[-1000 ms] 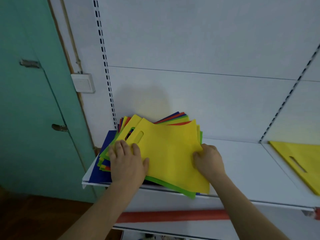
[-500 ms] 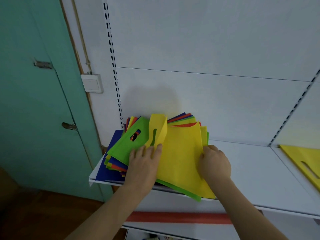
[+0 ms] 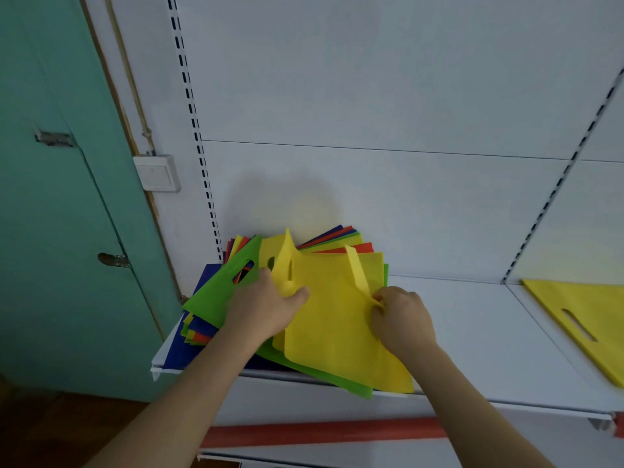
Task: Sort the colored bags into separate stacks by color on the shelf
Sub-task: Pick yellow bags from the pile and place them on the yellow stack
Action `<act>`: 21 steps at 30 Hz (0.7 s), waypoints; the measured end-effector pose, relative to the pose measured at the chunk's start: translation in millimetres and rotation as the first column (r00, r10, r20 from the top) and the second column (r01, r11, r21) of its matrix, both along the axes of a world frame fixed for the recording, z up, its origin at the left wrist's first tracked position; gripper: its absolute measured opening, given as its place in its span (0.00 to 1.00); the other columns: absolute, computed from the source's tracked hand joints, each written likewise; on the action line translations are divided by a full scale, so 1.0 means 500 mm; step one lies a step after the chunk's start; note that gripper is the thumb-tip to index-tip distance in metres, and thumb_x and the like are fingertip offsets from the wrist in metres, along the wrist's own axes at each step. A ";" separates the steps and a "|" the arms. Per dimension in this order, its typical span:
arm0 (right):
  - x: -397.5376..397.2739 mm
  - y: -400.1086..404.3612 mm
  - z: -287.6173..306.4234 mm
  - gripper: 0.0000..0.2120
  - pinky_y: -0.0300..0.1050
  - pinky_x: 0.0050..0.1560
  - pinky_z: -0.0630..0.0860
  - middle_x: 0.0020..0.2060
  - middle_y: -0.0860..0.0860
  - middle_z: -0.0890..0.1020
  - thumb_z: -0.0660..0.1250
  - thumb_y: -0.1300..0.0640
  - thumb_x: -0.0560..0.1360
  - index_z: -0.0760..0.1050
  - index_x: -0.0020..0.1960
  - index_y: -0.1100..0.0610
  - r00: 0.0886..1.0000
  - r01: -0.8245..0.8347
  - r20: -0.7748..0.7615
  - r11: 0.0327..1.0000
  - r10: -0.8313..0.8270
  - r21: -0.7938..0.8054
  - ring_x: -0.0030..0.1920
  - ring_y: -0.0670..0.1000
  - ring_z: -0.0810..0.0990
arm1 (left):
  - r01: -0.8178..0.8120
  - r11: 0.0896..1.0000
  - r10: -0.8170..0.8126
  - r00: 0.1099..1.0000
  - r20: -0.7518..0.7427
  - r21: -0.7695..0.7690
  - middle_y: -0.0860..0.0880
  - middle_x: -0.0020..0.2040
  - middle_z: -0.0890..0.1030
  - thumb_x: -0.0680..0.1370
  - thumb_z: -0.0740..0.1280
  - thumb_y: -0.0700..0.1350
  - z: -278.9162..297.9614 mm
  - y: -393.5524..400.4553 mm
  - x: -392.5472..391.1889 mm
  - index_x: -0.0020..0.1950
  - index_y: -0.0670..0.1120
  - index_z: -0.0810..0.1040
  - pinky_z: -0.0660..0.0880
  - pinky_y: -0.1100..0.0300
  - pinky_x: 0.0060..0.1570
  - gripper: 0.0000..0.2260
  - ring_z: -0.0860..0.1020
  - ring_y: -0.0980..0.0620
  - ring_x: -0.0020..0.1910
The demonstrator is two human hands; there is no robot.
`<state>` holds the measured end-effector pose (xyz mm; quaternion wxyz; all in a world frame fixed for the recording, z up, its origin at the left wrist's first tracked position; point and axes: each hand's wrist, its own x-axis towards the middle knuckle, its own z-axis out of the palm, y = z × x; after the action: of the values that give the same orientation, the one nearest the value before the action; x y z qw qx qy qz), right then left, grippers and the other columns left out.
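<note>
Both hands pinch top yellow bag (image 3: 337, 319) edges: left hand (image 3: 266, 309), right hand (image 3: 400, 319); bare shelf (image 3: 479, 332) rightward, seemingly.

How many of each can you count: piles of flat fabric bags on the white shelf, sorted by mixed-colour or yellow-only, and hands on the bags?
Mixed-colour pile of flat fabric bags: 1
Yellow-only pile, apart at the right of the white shelf: 1
Hands: 2, the left hand and right hand, both pinching the top yellow bag
Total: 4
</note>
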<state>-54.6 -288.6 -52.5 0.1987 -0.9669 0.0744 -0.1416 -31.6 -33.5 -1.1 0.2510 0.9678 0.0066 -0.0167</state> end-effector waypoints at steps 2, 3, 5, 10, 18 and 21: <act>0.002 0.001 0.002 0.13 0.49 0.53 0.80 0.55 0.51 0.83 0.63 0.59 0.80 0.81 0.62 0.52 0.999 0.000 -0.042 0.999 0.002 0.044 0.56 0.55 0.78 | 0.034 0.999 -0.032 0.998 -0.046 0.037 0.50 0.51 0.81 0.79 0.67 0.65 0.000 -0.009 0.002 0.70 0.49 0.67 0.82 0.46 0.51 0.28 0.81 0.47 0.47; 0.004 0.003 0.002 0.13 0.49 0.53 0.80 0.55 0.51 0.83 0.63 0.59 0.80 0.81 0.61 0.51 0.999 -0.002 -0.052 0.998 0.005 0.061 0.56 0.55 0.78 | 0.041 0.999 -0.040 0.998 -0.054 0.014 0.49 0.51 0.80 0.79 0.67 0.63 -0.002 -0.011 0.004 0.69 0.49 0.67 0.82 0.46 0.50 0.26 0.81 0.48 0.46; 0.009 0.003 0.003 0.13 0.50 0.52 0.81 0.52 0.49 0.82 0.64 0.59 0.79 0.81 0.60 0.50 0.997 0.002 -0.083 0.995 0.007 0.100 0.54 0.55 0.79 | 0.053 0.998 -0.055 0.996 -0.064 -0.031 0.47 0.53 0.78 0.79 0.68 0.61 0.003 -0.016 0.008 0.70 0.48 0.65 0.80 0.49 0.45 0.26 0.80 0.47 0.48; 0.026 -0.002 0.007 0.15 0.50 0.49 0.82 0.48 0.51 0.83 0.63 0.59 0.78 0.81 0.61 0.50 0.990 0.038 -0.136 0.995 -0.025 0.092 0.50 0.55 0.80 | 0.047 0.979 -0.068 0.993 -0.100 -0.200 0.47 0.50 0.80 0.80 0.67 0.64 0.020 -0.008 0.021 0.58 0.47 0.76 0.73 0.54 0.39 0.21 0.80 0.48 0.46; 0.009 0.014 0.035 0.20 0.52 0.45 0.78 0.45 0.51 0.81 0.63 0.63 0.80 0.72 0.70 0.52 0.991 -0.009 0.135 0.985 -0.015 0.172 0.44 0.56 0.78 | 0.091 0.944 -0.095 0.995 0.002 -0.318 0.41 0.51 0.82 0.81 0.69 0.54 0.013 0.006 0.011 0.54 0.43 0.78 0.75 0.49 0.40 0.14 0.81 0.44 0.43; 0.013 -0.022 0.087 0.19 0.49 0.44 0.69 0.44 0.49 0.78 0.67 0.61 0.78 0.73 0.69 0.53 0.957 -0.023 0.286 0.970 -0.049 0.243 0.44 0.56 0.75 | 0.059 0.950 -0.035 0.996 0.085 -0.305 0.43 0.47 0.82 0.82 0.68 0.53 0.015 0.026 0.022 0.52 0.45 0.78 0.76 0.50 0.39 0.11 0.81 0.45 0.41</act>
<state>-47.9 -299.8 -9.0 0.3238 -0.9034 0.0677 -0.2730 -20.5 -20.3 6.1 0.3981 0.9168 -0.0290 0.0148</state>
